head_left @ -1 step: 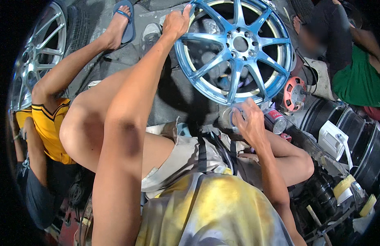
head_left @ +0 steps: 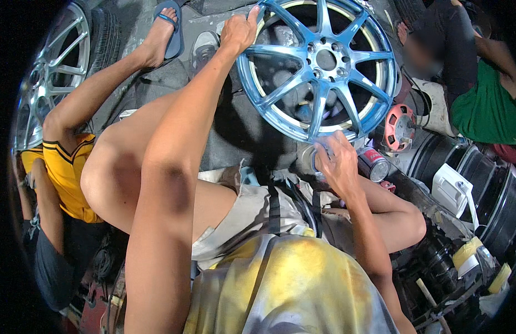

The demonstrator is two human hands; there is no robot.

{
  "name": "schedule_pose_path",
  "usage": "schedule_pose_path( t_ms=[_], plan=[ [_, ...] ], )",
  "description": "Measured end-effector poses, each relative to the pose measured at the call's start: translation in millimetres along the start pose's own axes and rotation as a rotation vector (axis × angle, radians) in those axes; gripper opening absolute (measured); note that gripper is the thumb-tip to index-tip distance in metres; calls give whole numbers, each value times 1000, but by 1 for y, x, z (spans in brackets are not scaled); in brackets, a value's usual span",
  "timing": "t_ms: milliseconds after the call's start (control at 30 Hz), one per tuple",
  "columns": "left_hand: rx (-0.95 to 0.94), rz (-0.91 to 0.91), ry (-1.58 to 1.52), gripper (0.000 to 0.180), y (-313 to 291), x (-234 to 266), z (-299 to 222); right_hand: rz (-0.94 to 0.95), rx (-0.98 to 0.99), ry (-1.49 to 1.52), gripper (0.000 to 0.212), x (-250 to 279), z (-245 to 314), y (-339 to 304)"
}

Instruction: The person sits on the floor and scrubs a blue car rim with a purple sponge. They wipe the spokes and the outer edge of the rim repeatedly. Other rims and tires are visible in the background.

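Wheel (head_left: pixel 328 75): glossy blue metal, spoked, upper centre
Left hand (head_left: pixel 239 32): clasping its edge
Right hand (head_left: pixel 340 166): bent near bottom edge, grip unclear, barely shifted

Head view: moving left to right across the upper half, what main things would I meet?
Silver spoked wheel, dark tire, blue sandal, grey shoe, left hand, blue spoked wheel, orange-red slotted disc, green garment.

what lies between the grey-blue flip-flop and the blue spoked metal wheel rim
In the head view, a grey shoe with a pale toe and the person's left hand lie between the flip-flop and the wheel rim.
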State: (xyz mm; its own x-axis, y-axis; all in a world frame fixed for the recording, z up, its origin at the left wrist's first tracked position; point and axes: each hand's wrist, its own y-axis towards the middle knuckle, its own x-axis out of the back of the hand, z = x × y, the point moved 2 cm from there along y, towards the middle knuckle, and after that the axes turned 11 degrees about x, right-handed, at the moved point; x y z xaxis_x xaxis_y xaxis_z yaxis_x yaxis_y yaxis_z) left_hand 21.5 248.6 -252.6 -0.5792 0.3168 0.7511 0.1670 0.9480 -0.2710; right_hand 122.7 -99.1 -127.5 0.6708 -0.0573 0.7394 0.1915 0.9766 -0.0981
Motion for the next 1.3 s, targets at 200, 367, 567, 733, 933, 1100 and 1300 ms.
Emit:
schedule_pose_path(
  t_ms=[200, 367, 567, 733, 933, 1100, 1300],
  plan=[
    [-24, -2, 21, 76, 6, -6, 0, -110, 14, 49, 21, -26, 2, 6],
    [-37, -8, -6, 76, 0, -1, -2, -171, -131, 62, 14, -38, 3, 14],
    [-30, -6, -7, 77, 2, -3, -2, -134, -191, -80, 17, -47, 12, 35],
    [10, 13, -56, 77, 10, -15, 6, -104, -215, -94, 17, -48, 15, 36],
    [8, 4, -2, 77, -2, -4, -2, -149, -130, -26, 18, -52, 14, 30],
    [91, 108, 85, 73, -7, -1, -5, -207, -178, -119, 19, -64, 20, 37],
    [-29, 273, 634, 59, -5, 36, -26, -212, -56, -162, 19, -74, 11, 46]
  ],
)
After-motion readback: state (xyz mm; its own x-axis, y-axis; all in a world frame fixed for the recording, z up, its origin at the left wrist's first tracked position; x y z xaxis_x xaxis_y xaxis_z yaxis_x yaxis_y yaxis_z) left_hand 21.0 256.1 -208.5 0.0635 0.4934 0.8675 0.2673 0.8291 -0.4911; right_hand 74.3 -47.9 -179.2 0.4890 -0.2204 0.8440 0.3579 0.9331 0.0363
